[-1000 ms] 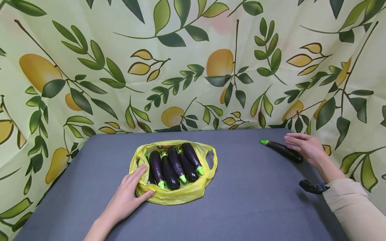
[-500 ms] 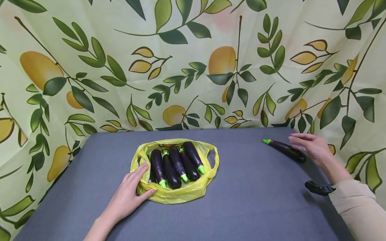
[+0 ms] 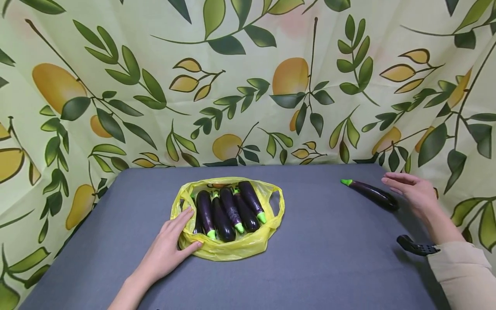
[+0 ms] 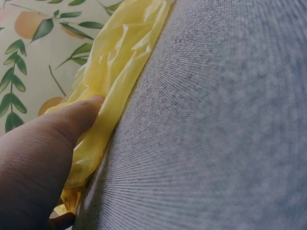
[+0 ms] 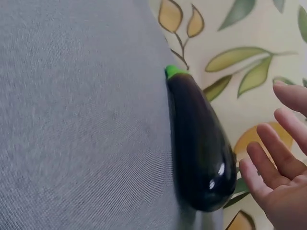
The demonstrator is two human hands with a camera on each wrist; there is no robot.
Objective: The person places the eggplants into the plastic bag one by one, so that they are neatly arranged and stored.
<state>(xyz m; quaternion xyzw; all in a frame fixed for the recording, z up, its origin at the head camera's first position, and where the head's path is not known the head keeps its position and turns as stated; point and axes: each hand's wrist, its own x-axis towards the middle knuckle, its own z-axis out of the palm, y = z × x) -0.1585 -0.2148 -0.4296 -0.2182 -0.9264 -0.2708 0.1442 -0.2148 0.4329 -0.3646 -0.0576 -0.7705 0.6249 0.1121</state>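
Note:
A yellow plastic bag (image 3: 236, 252) lies with its mouth open on the grey table, several dark purple eggplants (image 3: 222, 219) side by side in it. My left hand (image 3: 166, 247) rests on the bag's left side, fingers and thumb spread along the rim. In the left wrist view the thumb (image 4: 79, 117) presses the yellow plastic. Toward the table's right edge lies a single eggplant (image 3: 372, 194), its green stem end pointing left and back. My right hand (image 3: 418, 193) hovers just beside its thick end; the right wrist view shows the fingers loosely spread, apart from the eggplant (image 5: 199, 143).
The grey table (image 3: 310, 258) ends at a cloth backdrop (image 3: 240, 103) printed with leaves and orange fruit, which also runs along both sides. A black strap (image 3: 416, 246) sits at my right wrist, by the beige sleeve (image 3: 459, 267).
My right hand has drawn slightly to the right, off the lone eggplant. My left hand stays on the bag. The head view has shifted a little.

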